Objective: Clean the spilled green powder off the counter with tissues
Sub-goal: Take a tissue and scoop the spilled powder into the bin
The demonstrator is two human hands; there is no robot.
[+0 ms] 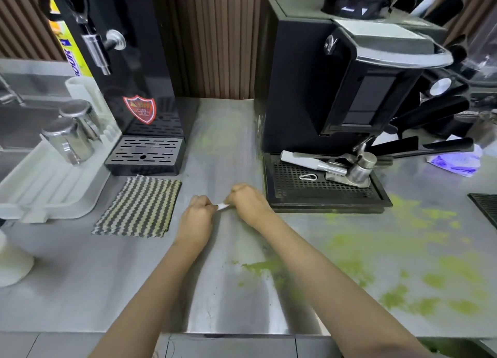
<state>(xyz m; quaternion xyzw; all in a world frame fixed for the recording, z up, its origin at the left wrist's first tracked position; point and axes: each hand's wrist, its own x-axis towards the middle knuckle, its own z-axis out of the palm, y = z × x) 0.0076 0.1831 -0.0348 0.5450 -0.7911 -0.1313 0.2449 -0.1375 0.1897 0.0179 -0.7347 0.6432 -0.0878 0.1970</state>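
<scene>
Pinching one small white tissue scrap (222,206) between curled fingers, left hand (197,212) and right hand (246,200) meet mid-way across the worktop (80,290); green powder (390,250) lies toward its right edge.

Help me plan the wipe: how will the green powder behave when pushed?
The green powder probably smears rather than slides: it lies in thin, streaky films on the counter. Thicker patches may bunch up when pushed. It looks fine and light, so quick strokes could scatter it.
</scene>
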